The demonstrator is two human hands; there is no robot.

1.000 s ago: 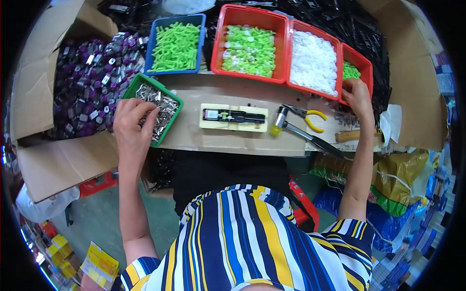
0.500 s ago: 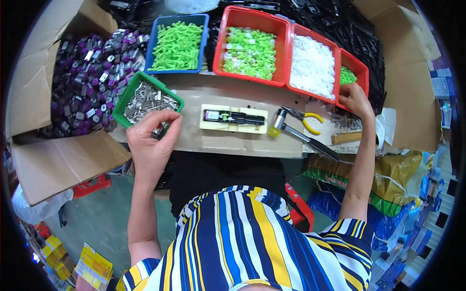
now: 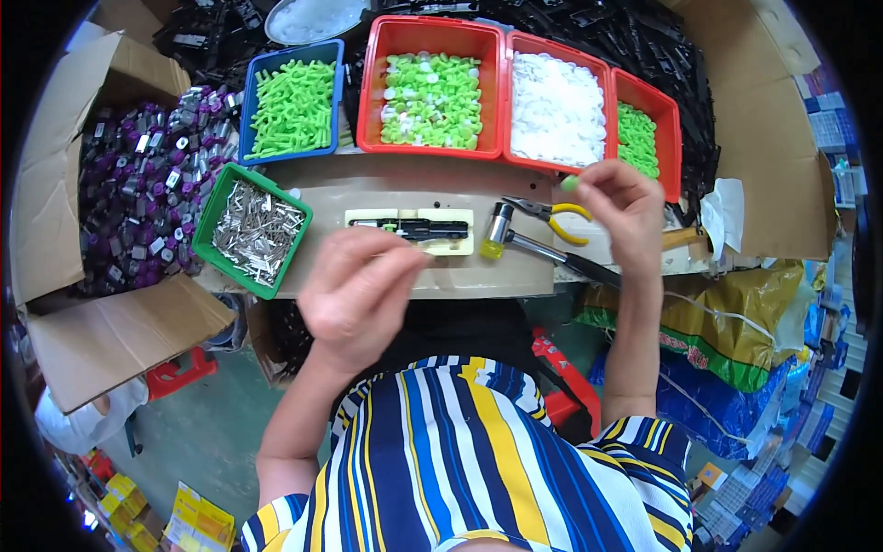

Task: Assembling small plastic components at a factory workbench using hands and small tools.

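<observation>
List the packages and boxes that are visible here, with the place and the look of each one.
Cardboard box: left of table, brown, open flaps, holds purple and silver parts.
Cardboard box: upper right, brown, open.
Yellow packages: floor, lower left, flat, printed.
Green and yellow sack: right, under the table edge.
Blue sack: below it, crumpled.

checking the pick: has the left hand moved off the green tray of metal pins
Yes. The left hand has left the green tray and moved right, toward the cream jig.

Open brown cardboard box (image 3: 55, 193), left of the bench, filled with purple parts. Second brown cardboard box (image 3: 773, 120), upper right. Yellow printed packets (image 3: 198, 520), floor, lower left. Yellow-green sack (image 3: 736, 313) and blue sack (image 3: 717, 396), right.
</observation>
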